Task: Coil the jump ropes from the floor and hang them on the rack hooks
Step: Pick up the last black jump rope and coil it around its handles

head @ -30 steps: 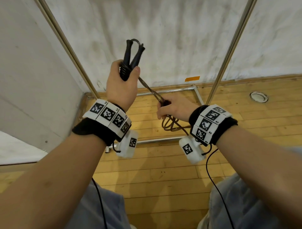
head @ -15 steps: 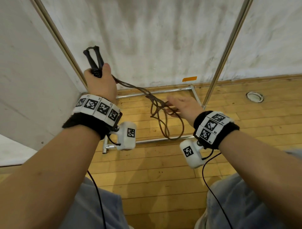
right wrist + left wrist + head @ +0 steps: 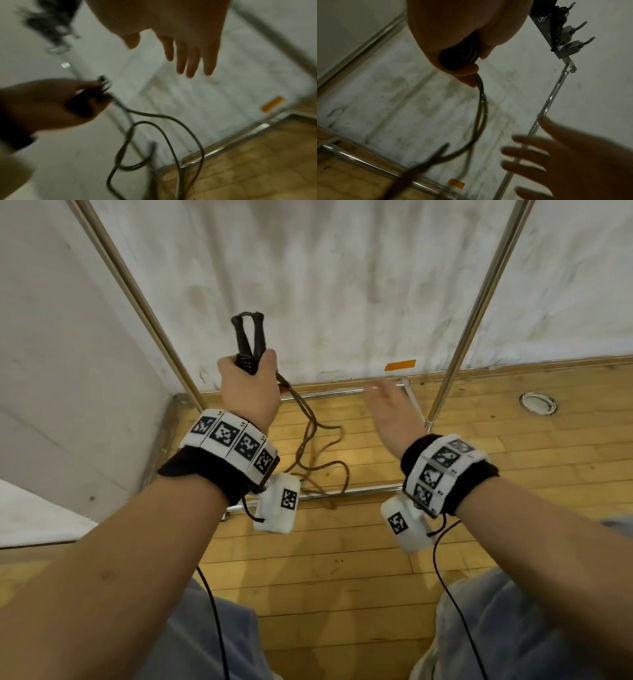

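Released since the previous frame: rope [image 3: 310,440], now dangling in loose loops below the left hand [image 3: 248,392], which is gripping both handles [image 3: 249,340] upright. Right hand [image 3: 388,409] is hovering beside, fingers spread, empty; rope lying lower-left of it.

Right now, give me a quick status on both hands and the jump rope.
Left hand grips both jump rope handles. Right hand open, holding nothing. Rope hangs in loose loops, uncoiled. Rack hooks overhead, nothing blocking.

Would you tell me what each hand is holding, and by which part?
The left hand grips the jump rope by its two handles; the right hand holds nothing.
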Tool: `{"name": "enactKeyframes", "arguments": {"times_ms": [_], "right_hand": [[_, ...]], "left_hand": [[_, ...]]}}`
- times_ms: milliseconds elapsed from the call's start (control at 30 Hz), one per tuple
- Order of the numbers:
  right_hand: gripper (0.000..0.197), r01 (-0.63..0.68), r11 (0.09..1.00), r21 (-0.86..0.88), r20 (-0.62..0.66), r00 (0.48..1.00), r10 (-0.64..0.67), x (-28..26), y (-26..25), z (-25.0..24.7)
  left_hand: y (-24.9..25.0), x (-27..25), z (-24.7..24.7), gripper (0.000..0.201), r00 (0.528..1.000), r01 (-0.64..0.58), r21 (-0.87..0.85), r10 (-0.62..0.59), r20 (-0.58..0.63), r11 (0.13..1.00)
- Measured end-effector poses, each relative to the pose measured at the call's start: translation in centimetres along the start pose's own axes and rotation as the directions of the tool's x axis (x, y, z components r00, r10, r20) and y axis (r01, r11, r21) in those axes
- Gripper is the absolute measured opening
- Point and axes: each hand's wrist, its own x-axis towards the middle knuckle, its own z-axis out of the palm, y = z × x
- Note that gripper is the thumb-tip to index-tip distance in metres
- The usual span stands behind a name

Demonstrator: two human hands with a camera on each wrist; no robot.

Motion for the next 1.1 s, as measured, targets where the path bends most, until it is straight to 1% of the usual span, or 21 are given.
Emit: {"name": "enactKeyframes", "arguments": {"times_ms": [33, 67, 100, 133, 200, 300, 333, 400, 467, 500, 567, 633, 667, 700, 800, 833, 900, 933, 1000, 1033, 1100], "right_hand": [[0.073, 0.065, 0.998, -0.020, 0.135, 0.989, -0.062, -0.8, -0.7, 0.9], [0.081, 0.091, 0.995, -0.035, 0.251, 0.965, -0.079, -1.5, -1.1, 1.9], [0.083, 0.084, 0.995, -0.048, 0.323, 0.944, -0.064, -1.8, -1.3, 2.7], [0.082, 0.064, 0.996, -0.060, 0.357, 0.933, -0.038, -2.0, -1.2, 3.4], [0.075, 0.027, 0.998, -0.057, 0.356, 0.934, -0.005, -2.0, -1.0, 4.5], [0.068, 0.098, 0.992, -0.086, 0.294, 0.953, -0.069, -2.5, -0.5, 5.7], [0.066, 0.118, 0.986, -0.118, 0.282, 0.956, -0.081, -2.7, -0.2, 6.0], [0.062, 0.108, 0.979, -0.173, 0.273, 0.960, -0.057, -2.9, 0.5, 6.0], [0.058, 0.093, 0.971, -0.220, 0.204, 0.978, -0.048, -2.8, 1.1, 5.4], [0.057, 0.085, 0.973, -0.214, 0.143, 0.988, -0.055, -2.8, 1.1, 5.0], [0.069, 0.075, 0.989, -0.129, 0.067, 0.996, -0.067, -3.2, 0.6, 4.7], [0.079, 0.094, 0.989, -0.114, 0.118, 0.990, -0.080, -4.0, -0.3, 5.2], [0.075, 0.100, 0.985, -0.139, 0.178, 0.981, -0.074, -4.4, -0.6, 5.6], [0.066, 0.092, 0.983, -0.156, 0.243, 0.969, -0.052, -4.6, -0.8, 6.2], [0.023, 0.049, 0.988, -0.146, 0.397, 0.918, 0.013, -4.3, -0.9, 7.1], [0.018, 0.053, 0.978, -0.200, 0.438, 0.898, 0.041, -3.9, -0.7, 6.9], [0.018, 0.032, 0.933, -0.358, 0.471, 0.869, 0.151, -2.7, 0.2, 5.9], [0.019, 0.011, 0.904, -0.427, 0.438, 0.877, 0.197, -2.0, 0.9, 5.1], [0.022, -0.029, 0.874, -0.486, 0.314, 0.927, 0.205, -0.6, 2.5, 3.1], [0.022, -0.049, 0.879, -0.474, 0.285, 0.936, 0.205, 0.0, 3.2, 2.4], [0.023, -0.084, 0.892, -0.445, 0.287, 0.930, 0.230, 0.4, 4.3, 1.9]], "left_hand": [[0.1, -0.5, 0.3, 0.034, 0.999, 0.015, -0.020, -0.014, 0.047, 1.000], [0.2, -0.9, 0.6, 0.033, 0.996, 0.030, -0.043, -0.026, 0.088, 0.999], [0.4, -1.2, 0.7, 0.034, 0.992, 0.048, -0.072, -0.039, 0.121, 0.996], [0.7, -1.5, 0.8, 0.035, 0.987, 0.074, -0.119, -0.055, 0.153, 0.990], [1.3, -1.9, 0.7, 0.038, 0.971, 0.140, -0.241, -0.086, 0.225, 0.960], [2.0, -2.2, 0.3, 0.030, 0.952, 0.201, -0.355, -0.096, 0.291, 0.913], [2.3, -2.1, 0.1, 0.027, 0.954, 0.206, -0.379, -0.099, 0.283, 0.902], [2.6, -1.5, -0.6, 0.023, 0.967, 0.197, -0.417, -0.107, 0.229, 0.887], [2.7, -0.7, -1.4, 0.021, 0.977, 0.200, -0.459, -0.140, 0.162, 0.866], [2.7, -0.3, -1.7, 0.021, 0.976, 0.212, -0.483, -0.163, 0.142, 0.849], [2.5, 0.0, -2.1, 0.020, 0.970, 0.242, -0.518, -0.197, 0.141, 0.821], [2.4, -0.1, -2.2, 0.019, 0.963, 0.270, -0.531, -0.212, 0.168, 0.803], [2.3, -0.2, -2.1, 0.020, 0.958, 0.284, -0.538, -0.217, 0.187, 0.793], [2.3, -0.3, -2.1, 0.022, 0.953, 0.300, -0.550, -0.221, 0.207, 0.780], [2.4, -0.1, -2.4, 0.023, 0.947, 0.319, -0.580, -0.224, 0.231, 0.750], [2.5, 0.3, -2.8, 0.023, 0.952, 0.306, -0.580, -0.225, 0.208, 0.755], [2.1, 1.5, -3.8, 0.024, 0.967, 0.253, -0.559, -0.228, 0.115, 0.790], [1.7, 2.0, -4.2, 0.025, 0.972, 0.225, -0.536, -0.228, 0.062, 0.814], [0.6, 2.5, -4.6, 0.030, 0.975, 0.183, -0.474, -0.223, -0.028, 0.861], [0.0, 2.5, -4.5, 0.034, 0.976, 0.162, -0.433, -0.209, -0.062, 0.887], [-0.9, 2.6, -4.1, 0.037, 0.983, 0.112, -0.365, -0.157, -0.097, 0.924]]}}
